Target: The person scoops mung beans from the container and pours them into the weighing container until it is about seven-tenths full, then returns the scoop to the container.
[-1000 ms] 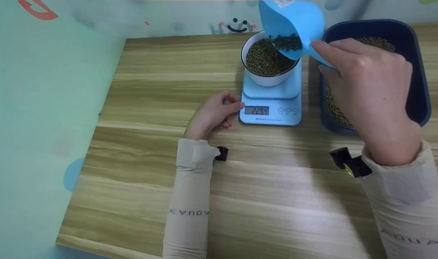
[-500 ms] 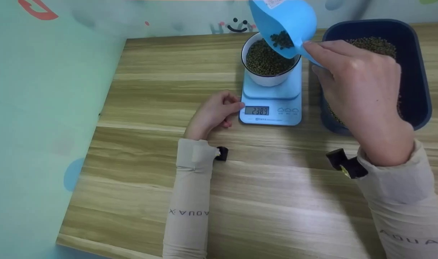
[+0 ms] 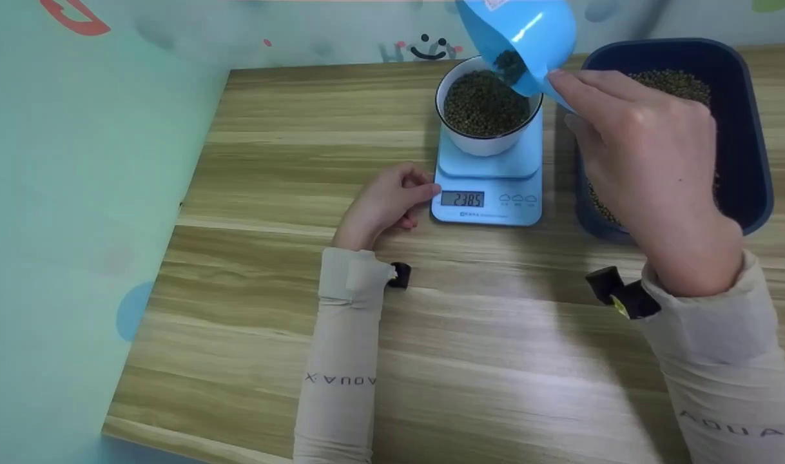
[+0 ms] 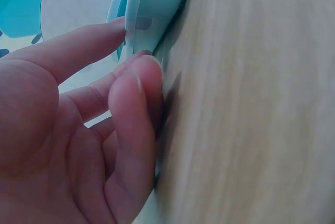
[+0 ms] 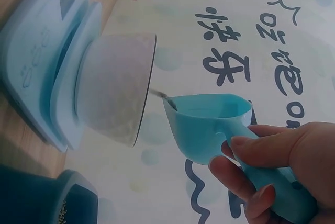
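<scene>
My right hand (image 3: 653,145) grips the handle of a blue scoop (image 5: 209,135), tipped over the rim of a white, dark-rimmed bowl (image 3: 486,138). Small green beans (image 3: 483,106), like mung beans, fill much of the bowl. More beans lie at the scoop's lip, and a blurred stream (image 5: 165,98) falls from it in the right wrist view. Under the bowl is a light-blue kitchen scale (image 3: 486,216), its display (image 3: 463,199) showing digits like 2385. The left hand (image 3: 386,200) touches the scale's left edge with its thumb; its other fingers bend loosely beside it.
A dark blue bin (image 3: 750,161) holding more beans stands right of the scale, partly hidden by the right hand. A wall with printed pictures borders the wooden table (image 3: 270,270) at the back and left.
The scoop has moved slightly left and tips further, with fewer beans visible in it. The display digits went from about 2294 to 2389, then 2385. The left hand stays at the scale.
</scene>
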A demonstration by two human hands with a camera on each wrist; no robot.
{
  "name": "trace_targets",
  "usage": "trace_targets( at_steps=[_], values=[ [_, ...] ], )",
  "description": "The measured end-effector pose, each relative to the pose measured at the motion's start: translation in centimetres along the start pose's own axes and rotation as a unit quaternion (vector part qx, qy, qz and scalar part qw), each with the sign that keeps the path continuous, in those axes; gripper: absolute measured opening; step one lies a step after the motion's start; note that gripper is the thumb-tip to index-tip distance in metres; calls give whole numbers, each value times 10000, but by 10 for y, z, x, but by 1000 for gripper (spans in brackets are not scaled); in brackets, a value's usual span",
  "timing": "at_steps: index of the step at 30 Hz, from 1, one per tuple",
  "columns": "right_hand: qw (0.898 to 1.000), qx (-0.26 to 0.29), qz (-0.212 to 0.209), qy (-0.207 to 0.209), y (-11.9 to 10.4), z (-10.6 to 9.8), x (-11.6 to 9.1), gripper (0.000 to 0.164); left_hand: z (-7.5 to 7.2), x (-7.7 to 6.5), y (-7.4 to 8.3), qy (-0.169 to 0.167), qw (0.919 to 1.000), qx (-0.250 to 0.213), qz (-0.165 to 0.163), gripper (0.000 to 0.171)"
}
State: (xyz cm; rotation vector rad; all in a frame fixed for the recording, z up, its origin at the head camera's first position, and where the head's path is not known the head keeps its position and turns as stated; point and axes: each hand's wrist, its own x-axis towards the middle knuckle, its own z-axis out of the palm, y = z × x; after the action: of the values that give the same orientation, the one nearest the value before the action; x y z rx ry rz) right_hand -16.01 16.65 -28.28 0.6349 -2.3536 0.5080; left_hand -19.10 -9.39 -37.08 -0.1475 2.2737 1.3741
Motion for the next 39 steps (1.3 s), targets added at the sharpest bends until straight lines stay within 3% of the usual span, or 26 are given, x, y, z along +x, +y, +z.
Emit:
trace_targets(
  at_steps=[18,27,39],
  values=[
    [9999,-60,117,30,3,1,-1,30,1,2,2,-36,10000,-12,-84,24],
    [9998,-123,-57,108,2,0,0,30,1,2,3,-43,10000,-51,-28,24],
    [9977,-103,-277,612,1,2,2,34,2,3,4,-92,10000,32,-6,27]
  ],
)
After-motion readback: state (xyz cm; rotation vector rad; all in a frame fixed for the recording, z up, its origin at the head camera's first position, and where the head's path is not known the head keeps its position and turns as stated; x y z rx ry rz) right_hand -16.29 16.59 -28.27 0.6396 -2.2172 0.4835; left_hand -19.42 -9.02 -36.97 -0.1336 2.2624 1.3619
